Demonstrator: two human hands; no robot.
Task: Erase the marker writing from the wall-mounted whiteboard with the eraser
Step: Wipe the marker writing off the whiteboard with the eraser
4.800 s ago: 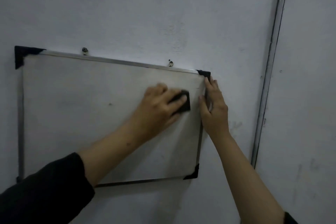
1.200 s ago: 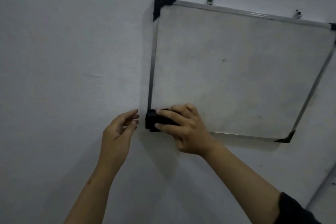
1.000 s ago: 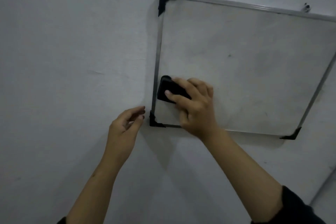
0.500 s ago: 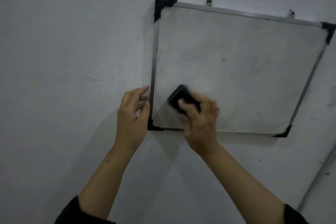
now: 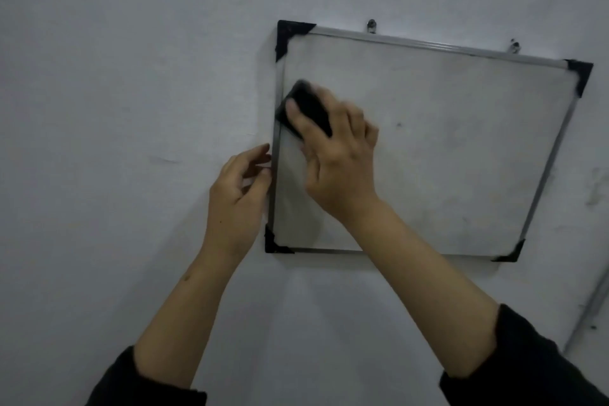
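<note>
The whiteboard (image 5: pixel 461 148), with a metal frame and black corner caps, hangs tilted on the wall at the upper right. Its surface shows faint grey smudges and one small dark dot (image 5: pixel 399 124); I see no legible writing. My right hand (image 5: pixel 336 155) presses the black eraser (image 5: pixel 308 107) against the board close to its left edge, upper half; the eraser is blurred by motion. My left hand (image 5: pixel 235 198) rests against the outside of the board's left frame, fingers slightly spread, holding nothing.
Two hooks (image 5: pixel 371 33) hold the board's top edge to the plain grey wall (image 5: pixel 131 76). A pipe or trim strip (image 5: pixel 593 316) runs along the lower right. Dark scuff marks (image 5: pixel 596 188) sit on the wall right of the board.
My right hand has swept the eraser upward along the board's left side, from near the bottom-left corner to the upper left. My left hand has moved up to touch the left frame.
</note>
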